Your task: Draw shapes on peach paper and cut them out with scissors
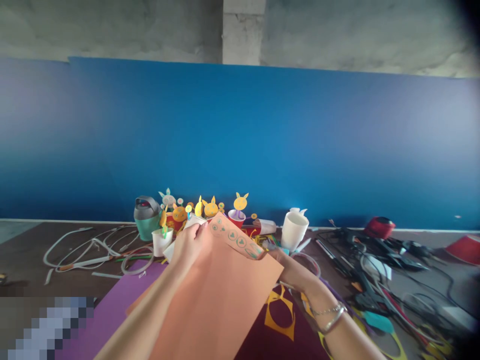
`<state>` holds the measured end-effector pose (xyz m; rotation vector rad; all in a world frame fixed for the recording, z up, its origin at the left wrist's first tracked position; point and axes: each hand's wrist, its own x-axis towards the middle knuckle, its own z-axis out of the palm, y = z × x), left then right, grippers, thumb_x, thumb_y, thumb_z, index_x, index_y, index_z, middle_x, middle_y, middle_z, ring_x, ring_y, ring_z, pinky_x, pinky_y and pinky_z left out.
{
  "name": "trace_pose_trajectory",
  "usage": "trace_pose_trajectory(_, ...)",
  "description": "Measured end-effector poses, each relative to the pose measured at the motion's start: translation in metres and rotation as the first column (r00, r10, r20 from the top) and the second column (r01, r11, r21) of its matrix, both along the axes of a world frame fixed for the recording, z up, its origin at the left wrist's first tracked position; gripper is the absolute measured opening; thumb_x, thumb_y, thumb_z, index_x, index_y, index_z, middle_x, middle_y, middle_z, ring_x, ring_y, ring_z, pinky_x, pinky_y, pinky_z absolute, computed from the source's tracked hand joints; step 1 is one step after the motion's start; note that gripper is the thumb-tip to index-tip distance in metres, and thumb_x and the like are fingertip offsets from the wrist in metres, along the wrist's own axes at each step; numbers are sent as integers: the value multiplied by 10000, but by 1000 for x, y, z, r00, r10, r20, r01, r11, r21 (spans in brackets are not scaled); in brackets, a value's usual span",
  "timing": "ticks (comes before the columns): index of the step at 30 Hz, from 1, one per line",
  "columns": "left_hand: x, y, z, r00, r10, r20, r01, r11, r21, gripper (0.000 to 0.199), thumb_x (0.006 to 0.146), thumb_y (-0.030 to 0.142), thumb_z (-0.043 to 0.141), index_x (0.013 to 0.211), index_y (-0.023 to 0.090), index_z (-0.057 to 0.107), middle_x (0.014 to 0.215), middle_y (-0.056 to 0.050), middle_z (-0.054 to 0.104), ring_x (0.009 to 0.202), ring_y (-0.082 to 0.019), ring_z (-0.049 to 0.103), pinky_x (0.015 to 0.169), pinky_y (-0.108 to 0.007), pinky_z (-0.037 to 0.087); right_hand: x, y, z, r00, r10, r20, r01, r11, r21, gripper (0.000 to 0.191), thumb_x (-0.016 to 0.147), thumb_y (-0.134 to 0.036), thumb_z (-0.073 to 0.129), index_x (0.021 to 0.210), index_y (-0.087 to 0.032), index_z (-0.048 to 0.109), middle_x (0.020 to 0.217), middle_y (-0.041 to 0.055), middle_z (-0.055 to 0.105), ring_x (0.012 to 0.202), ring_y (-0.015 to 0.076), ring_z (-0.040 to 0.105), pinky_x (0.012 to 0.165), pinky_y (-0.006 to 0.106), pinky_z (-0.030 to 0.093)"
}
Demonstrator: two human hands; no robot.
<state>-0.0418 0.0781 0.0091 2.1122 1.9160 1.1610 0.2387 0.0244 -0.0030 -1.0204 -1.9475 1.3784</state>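
One broad salmon-orange sheet (210, 295) is held above purple paper (116, 305), with green outlines (237, 239) (some circular) along its far strip. The left hand (191, 240) pinches its far edge; the right hand (289, 269) is at its right corner, grip too hidden to tell.

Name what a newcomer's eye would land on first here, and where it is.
Probably the large orange sheet at lower centre, held by the left hand, the right hand at its far-right side, with green drawings near its far edge. Next, perhaps, the yellow animal-face cutout above a red cup beyond it, against the broad blue panel.
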Motion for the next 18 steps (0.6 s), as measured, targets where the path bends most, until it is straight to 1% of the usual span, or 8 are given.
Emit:
trace_pose_trajectory(1,1,0,-1,1000,-10,4,10,1000,3,393,908,394,391,591,193,505,493,21,472,459,-117,406,493,-247,234,-1,0,0,999,-4,-36,4,1000,-12,184,746,-219,624,912,-158,674,715,21,631,643,155,545,629,270,471)
trace_pose_trajectory(3,3,-1,-3,1000,-15,18,15,1000,3,397,905,402,388,585,196,502,483,25,454,456,-120,397,495,-250,238,-1,0,-3,993,-43,-109,37,998,-49,223,727,-225,656,936,-153,678,707,24,636,642,161,549,601,266,463)
trace_pose_trajectory(6,3,-1,-3,999,-11,38,12,1000,-13,399,903,411,384,585,201,501,471,30,436,450,-121,392,491,-252,233,1,2,-11,987,-110,-117,99,991,-93,240,723,-236,662,949,-158,680,673,19,620,607,155,528,559,262,446)
trace_pose_trajectory(9,3,-1,-2,998,-11,55,12,1000,-20,408,904,413,382,568,202,476,463,35,415,445,-118,380,487,-252,226,2,5,-16,986,-118,-118,105,989,-107,213,708,-240,668,906,-165,689,656,18,600,588,150,497,551,270,438)
trace_pose_trajectory(11,4,0,-2,997,-11,72,13,1000,-29,412,902,419,386,559,202,464,461,39,401,443,-115,368,483,-252,223,3,7,-17,988,-95,-124,84,992,-90,150,698,-236,665,822,-159,698,648,22,590,582,145,472,533,269,416)
trace_pose_trajectory(14,4,0,-3,994,-7,106,12,999,-39,410,894,430,398,559,202,460,465,43,384,448,-114,361,478,-251,223,2,8,-13,990,-77,-115,75,997,-24,85,685,-226,654,678,-145,682,623,26,575,577,136,437,501,260,365)
trace_pose_trajectory(16,4,0,-3,992,-8,129,12,999,-33,410,889,440,406,559,202,459,465,46,376,451,-113,366,473,-250,225,1,9,-10,993,-76,-90,76,997,-1,95,671,-235,662,651,-143,676,620,29,576,581,138,432,494,261,352)
trace_pose_trajectory(18,4,-1,-4,990,-11,143,16,999,-32,414,885,451,411,557,203,457,462,49,371,445,-113,370,469,-251,227,0,8,-7,994,-80,-68,80,997,-5,115,661,-261,678,663,-146,678,621,33,578,586,146,441,501,270,363)
